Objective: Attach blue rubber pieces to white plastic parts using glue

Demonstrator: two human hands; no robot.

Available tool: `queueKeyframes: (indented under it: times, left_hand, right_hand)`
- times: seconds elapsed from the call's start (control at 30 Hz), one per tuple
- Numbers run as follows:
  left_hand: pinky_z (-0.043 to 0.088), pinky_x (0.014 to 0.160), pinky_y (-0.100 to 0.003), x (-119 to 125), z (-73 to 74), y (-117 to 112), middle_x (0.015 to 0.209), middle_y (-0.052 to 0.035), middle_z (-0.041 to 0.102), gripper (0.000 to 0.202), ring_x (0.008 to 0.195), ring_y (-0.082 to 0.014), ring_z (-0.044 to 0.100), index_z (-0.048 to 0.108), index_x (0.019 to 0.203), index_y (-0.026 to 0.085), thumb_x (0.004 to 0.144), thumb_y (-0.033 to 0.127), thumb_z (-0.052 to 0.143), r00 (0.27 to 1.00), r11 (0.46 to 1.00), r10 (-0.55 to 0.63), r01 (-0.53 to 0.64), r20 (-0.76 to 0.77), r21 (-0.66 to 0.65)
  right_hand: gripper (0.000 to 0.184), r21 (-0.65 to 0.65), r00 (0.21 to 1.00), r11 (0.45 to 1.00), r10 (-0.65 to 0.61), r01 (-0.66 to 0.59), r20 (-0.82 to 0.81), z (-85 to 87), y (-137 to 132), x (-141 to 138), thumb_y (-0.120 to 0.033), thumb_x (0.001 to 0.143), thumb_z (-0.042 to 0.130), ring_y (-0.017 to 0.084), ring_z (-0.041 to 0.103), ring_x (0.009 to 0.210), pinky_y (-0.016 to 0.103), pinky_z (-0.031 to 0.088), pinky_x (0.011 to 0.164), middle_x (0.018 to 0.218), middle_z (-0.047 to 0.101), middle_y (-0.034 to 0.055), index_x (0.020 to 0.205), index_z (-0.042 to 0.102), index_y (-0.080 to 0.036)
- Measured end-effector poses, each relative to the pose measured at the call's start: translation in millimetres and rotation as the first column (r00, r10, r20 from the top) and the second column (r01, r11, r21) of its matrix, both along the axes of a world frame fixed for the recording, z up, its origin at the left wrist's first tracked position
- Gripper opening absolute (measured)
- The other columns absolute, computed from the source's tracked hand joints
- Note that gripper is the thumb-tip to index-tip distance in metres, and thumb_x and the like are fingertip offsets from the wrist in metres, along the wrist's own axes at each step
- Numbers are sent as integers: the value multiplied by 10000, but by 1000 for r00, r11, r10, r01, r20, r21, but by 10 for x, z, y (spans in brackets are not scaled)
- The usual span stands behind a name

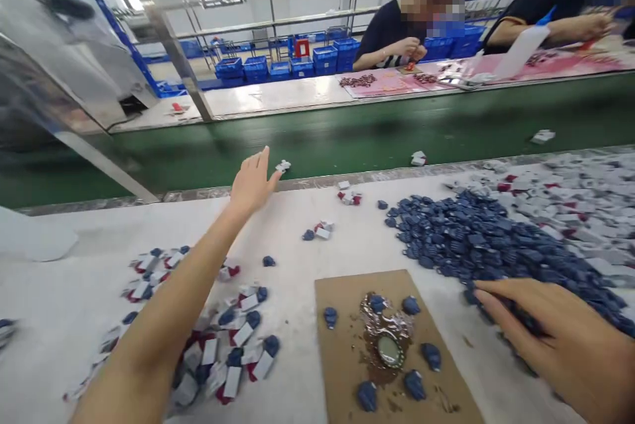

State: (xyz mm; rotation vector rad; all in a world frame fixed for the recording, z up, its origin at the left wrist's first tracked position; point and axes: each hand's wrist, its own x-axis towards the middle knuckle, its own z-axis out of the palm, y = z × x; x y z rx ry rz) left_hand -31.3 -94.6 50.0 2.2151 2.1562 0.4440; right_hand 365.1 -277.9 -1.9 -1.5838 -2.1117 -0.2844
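Fingers of the left hand (251, 186) are spread open and empty, with a small white piece (283, 165) just off their tips at the edge of the green belt (347, 139). The right hand (555, 338) lies flat, fingers splayed, gripping nothing, on the heap of blue pieces (486, 239). I judge a low, gentle release keeps the piece on the belt, though whether it rests there is unclear, and the right palm hides whatever lies beneath.
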Motion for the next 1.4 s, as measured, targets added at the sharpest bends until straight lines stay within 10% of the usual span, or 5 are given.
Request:
queueKeyframes:
  times: [0.13, 0.3, 0.87, 1.03, 1.4]
  left_hand:
    - [376, 1057, -551, 182, -309, 762, 1411, -191, 534, 422, 1331, -350, 447, 526, 1346, 141, 966, 321, 486, 988, 991, 118, -111, 99, -79]
    - [479, 939, -487, 149, -287, 685, 1240, -97, 604, 332, 1094, -253, 594, 583, 1197, 165, 919, 345, 591, 956, 982, 189, -190, 224, -20]
    - [322, 436, -192, 411, -157, -2370, 564, 103, 413, 261, 445, -95, 403, 399, 907, 248, 868, 489, 490, 494, 955, 268, -24, 827, -295]
    - [250, 413, -151, 534, -102, -2634, 573, 103, 370, 259, 464, -69, 325, 447, 907, 240, 830, 449, 580, 120, 955, 289, 23, 950, -294]
    - [555, 551, -228, 736, -145, -2933, 958, -48, 660, 545, 755, -208, 747, 644, 1115, 176, 646, 371, 842, -233, 940, 269, -150, 935, -308]
  right_hand:
    - [331, -11, 962, 990, 140, -141, 236, 183, 593, -317, -341, 1002, 380, 232, 663, 848, 324, 522, 663, 901, 727, 87, 1011, 677, -194]
    - [240, -244, 891, 954, 260, -176, 373, 300, 1329, -528, -264, 934, 486, 263, 632, 912, 292, 460, 569, 941, 713, 104, 967, 712, -192]
    - [256, -433, 878, 853, 418, -291, 234, 134, 1459, -798, -260, 912, 428, 156, 572, 592, 262, 286, 485, 893, 677, 137, 904, 647, -127]
    - [259, -372, 913, 878, 377, -300, 154, 235, 1318, -884, -211, 908, 369, 140, 542, 570, 268, 298, 506, 889, 657, 144, 865, 614, -139]
    - [319, -391, 864, 775, 484, -497, -138, 167, 77, -772, -384, 976, 354, 199, 661, 632, 285, 496, 541, 855, 719, 82, 1060, 598, -197]
